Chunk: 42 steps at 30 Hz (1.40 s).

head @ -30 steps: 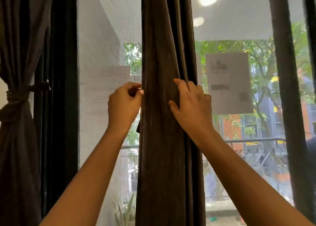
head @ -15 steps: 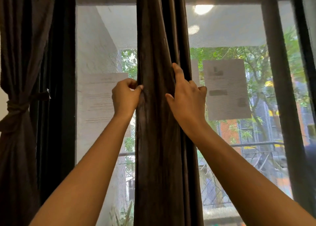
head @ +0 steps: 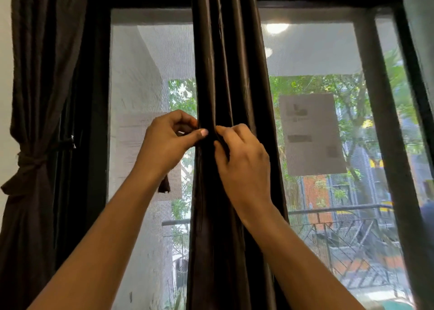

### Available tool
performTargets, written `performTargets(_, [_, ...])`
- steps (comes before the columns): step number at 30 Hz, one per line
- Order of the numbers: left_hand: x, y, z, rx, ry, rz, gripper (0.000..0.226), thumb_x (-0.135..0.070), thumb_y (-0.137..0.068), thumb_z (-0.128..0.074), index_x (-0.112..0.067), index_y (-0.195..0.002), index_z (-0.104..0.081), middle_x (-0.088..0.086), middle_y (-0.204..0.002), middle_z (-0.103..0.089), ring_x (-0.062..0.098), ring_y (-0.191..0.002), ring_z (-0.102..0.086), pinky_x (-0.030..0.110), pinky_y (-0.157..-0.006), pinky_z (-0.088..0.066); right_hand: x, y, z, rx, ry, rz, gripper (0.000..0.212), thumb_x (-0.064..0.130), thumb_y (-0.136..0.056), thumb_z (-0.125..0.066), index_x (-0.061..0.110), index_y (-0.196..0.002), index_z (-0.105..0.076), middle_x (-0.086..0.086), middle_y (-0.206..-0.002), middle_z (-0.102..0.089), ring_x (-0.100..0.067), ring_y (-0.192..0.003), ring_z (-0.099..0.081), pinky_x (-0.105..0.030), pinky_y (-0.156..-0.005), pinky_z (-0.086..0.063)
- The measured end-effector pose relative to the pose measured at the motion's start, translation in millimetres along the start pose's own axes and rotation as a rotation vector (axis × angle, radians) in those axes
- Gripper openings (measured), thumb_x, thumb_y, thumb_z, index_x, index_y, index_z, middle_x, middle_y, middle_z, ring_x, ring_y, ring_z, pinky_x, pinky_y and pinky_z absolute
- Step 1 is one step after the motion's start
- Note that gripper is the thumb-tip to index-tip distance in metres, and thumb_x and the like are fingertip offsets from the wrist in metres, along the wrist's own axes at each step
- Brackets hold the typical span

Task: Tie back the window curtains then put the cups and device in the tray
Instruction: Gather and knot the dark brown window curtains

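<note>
You are facing the middle curtain [head: 225, 75]. It hangs straight down in one thick dark bunch in front of the window frame [head: 98, 98], and it is not tied.

Your left hand [head: 164, 143] is at the left edge of the middle curtain. Its fingers are curled in, and the thumb pushes on the cloth, so it pinches that edge. Your right hand [head: 244, 159] is on the front of the middle curtain, just right of your left thumb and very close to it. Its fingers are bent and hold a fold of the cloth.

A short dark strip [head: 164, 185] hangs under your left wrist, just left of the middle curtain. You cannot tell what holds it up.

Far to the left of the middle curtain hangs the side curtain [head: 40, 75]. A band [head: 30, 159] of the same dark cloth ties it in at the middle.

To the right of the middle curtain, a sheet of paper [head: 312, 133] is stuck on the glass. Lower down on that side, a metal railing [head: 340, 210] shows outside.
</note>
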<state>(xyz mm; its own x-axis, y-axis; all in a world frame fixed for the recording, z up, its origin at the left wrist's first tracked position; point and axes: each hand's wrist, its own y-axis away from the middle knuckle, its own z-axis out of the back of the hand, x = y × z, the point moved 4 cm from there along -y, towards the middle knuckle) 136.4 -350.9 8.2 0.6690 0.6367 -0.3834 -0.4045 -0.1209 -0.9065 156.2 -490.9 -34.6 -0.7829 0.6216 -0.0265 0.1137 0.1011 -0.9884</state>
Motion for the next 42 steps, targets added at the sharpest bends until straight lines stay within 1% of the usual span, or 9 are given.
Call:
performTargets(8, [-2,18,-8,0.084,0.410,0.105,0.022,-0.007,-0.090,-0.061,-0.025,-0.099,-0.069,-0.005,-0.090,-0.076,0.012,-0.087,-0.072,0.027,-0.079,-0.056,6,-2,1,0.046,-0.096,-0.079,0.028,0.017,-0.092,-0.055,0.014,-0.117,-0.066,-0.002,-0.091,-0.061,-0.020,-0.072,-0.061,-0.038,-0.058,-0.051])
performTargets(13, [-6,17,-3,0.104,0.479,0.138,0.021,-0.004,-0.088,-0.062,-0.017,-0.102,-0.071,0.000,-0.088,-0.077,0.014,-0.085,-0.073,0.023,-0.071,-0.059,5,-1,9,0.244,-0.106,-0.100,0.051,0.044,-0.087,-0.062,0.017,-0.129,-0.057,0.002,-0.102,-0.060,-0.015,-0.079,-0.062,-0.027,-0.072,-0.049])
performTargets(16, [-9,14,0,0.117,0.451,0.116,0.020,-0.005,-0.087,-0.063,-0.020,-0.097,-0.072,-0.001,-0.086,-0.077,0.014,-0.085,-0.073,0.026,-0.077,-0.059,5,-3,12,0.264,-0.084,-0.084,0.052,0.036,-0.085,-0.067,0.017,-0.132,-0.055,0.001,-0.105,-0.061,-0.018,-0.089,-0.062,-0.034,-0.080,-0.050])
performTargets(21, [-6,16,3,-0.068,0.223,-0.078,0.026,-0.005,-0.086,-0.068,-0.019,-0.108,-0.069,-0.007,-0.094,-0.074,0.006,-0.091,-0.070,0.020,-0.076,-0.056,7,-1,13,0.254,-0.098,-0.101,0.039,0.019,-0.091,-0.059,0.017,-0.129,-0.057,0.000,-0.103,-0.064,-0.015,-0.090,-0.062,-0.030,-0.078,-0.052])
performTargets(23, [-7,25,5,-0.250,-0.144,-0.313,0.029,-0.013,-0.084,-0.071,-0.024,-0.110,-0.067,-0.008,-0.108,-0.066,0.006,-0.103,-0.062,0.022,-0.077,-0.052,4,0,14,0.232,-0.162,-0.135,0.036,0.013,-0.090,-0.059,0.017,-0.126,-0.060,0.001,-0.103,-0.066,-0.013,-0.091,-0.063,-0.028,-0.081,-0.052])
performTargets(26, [-6,42,-5,-0.387,-0.565,-0.599,0.012,-0.017,-0.081,-0.072,-0.019,-0.093,-0.071,0.002,-0.092,-0.060,0.018,-0.087,-0.054,0.030,-0.068,-0.040,-5,0,13,0.209,-0.283,-0.231,0.032,0.010,-0.086,-0.063,0.019,-0.117,-0.066,0.005,-0.104,-0.070,-0.007,-0.093,-0.065,-0.026,-0.085,-0.052])
performTargets(29, [-1,42,-10,-0.236,-0.285,-0.380,0.008,-0.024,-0.086,-0.067,-0.020,-0.085,-0.073,-0.006,-0.077,-0.066,0.008,-0.063,-0.060,0.033,-0.063,-0.049,-13,0,11,0.235,-0.386,-0.303,0.025,0.013,-0.085,-0.067,0.019,-0.109,-0.069,0.007,-0.094,-0.073,-0.003,-0.085,-0.067,-0.027,-0.081,-0.055])
performTargets(33, [3,29,-14,-0.120,0.049,0.021,0.033,-0.046,-0.083,-0.067,-0.015,-0.073,-0.074,-0.001,-0.058,-0.068,0.011,-0.050,-0.066,0.032,-0.056,-0.054,-23,0,10,0.255,-0.404,-0.362,0.022,0.017,-0.086,-0.068,0.020,-0.107,-0.069,0.006,-0.086,-0.071,-0.003,-0.081,-0.067,-0.029,-0.078,-0.056])
performTargets(42, [15,33,-15,-0.227,-0.196,0.019,0.023,-0.038,-0.079,-0.075,-0.019,-0.069,-0.068,-0.004,-0.055,-0.064,0.011,-0.054,-0.065,0.039,-0.067,-0.058,-17,10,16,0.096,-0.117,-0.237,0.022,0.015,-0.086,-0.065,0.019,-0.108,-0.062,0.014,-0.088,-0.052,-0.001,-0.075,-0.049,-0.011,-0.064,-0.043])
